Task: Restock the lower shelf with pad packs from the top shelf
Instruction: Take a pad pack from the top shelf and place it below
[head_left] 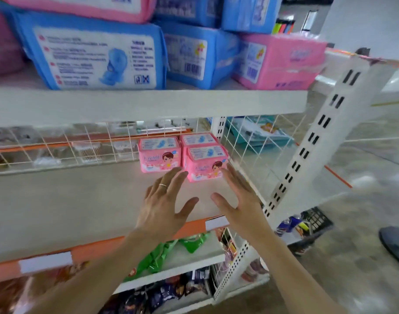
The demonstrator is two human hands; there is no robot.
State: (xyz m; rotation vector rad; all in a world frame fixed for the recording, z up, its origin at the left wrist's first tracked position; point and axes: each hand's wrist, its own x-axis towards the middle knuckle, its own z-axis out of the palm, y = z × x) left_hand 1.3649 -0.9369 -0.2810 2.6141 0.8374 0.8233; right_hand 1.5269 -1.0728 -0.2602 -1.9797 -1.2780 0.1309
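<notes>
Just past the left hand [164, 200] and right hand [237, 196], on the lower shelf [80, 200]: small pink pad packs [205, 164], soft, puffy and shiny, squeezed in a tight bunch. Both hands flat and loose, holding nothing, one at each side of the front pack. Probably best to nudge gently from both sides and square up the row, no squashing. Beyond the right hand, a thin white wire grid [262, 150]. High above both hands, big blue and pink packs [98, 55] stacked on the top shelf [148, 103].
</notes>
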